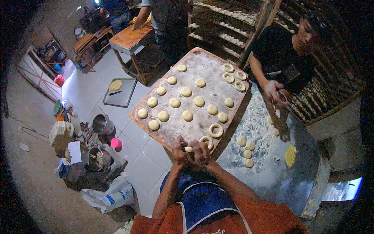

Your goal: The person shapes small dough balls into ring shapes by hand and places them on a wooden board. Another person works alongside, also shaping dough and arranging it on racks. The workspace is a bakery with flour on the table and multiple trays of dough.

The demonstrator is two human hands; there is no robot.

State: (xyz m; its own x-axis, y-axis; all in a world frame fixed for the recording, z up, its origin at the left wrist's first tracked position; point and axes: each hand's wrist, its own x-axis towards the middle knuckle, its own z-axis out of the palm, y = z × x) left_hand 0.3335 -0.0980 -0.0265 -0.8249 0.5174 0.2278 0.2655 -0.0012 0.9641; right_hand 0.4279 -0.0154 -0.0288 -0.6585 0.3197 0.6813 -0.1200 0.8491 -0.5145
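Note:
Both my hands are closed on one piece of dough [188,149] at the near edge of a floured wooden board [171,117]. My left hand [179,151] grips its left side and my right hand [201,153] its right; the fingers partly hide it, and its full shape does not show. Touching or just beyond my right hand lies a dough ring [207,142], with another dough ring [215,130] behind it. Several round dough pieces [187,116] are spread over the board. A cluster of dough rings [228,78] sits at its far right corner.
Right of the board, a floured metal table [269,167] bears dough balls [247,154] and a flat yellow piece [290,156]. A co-worker's hand [276,93] is over it. Racks [230,35] stand behind. On the floor at left are a tray [120,93], pots [102,124] and a sack [117,195].

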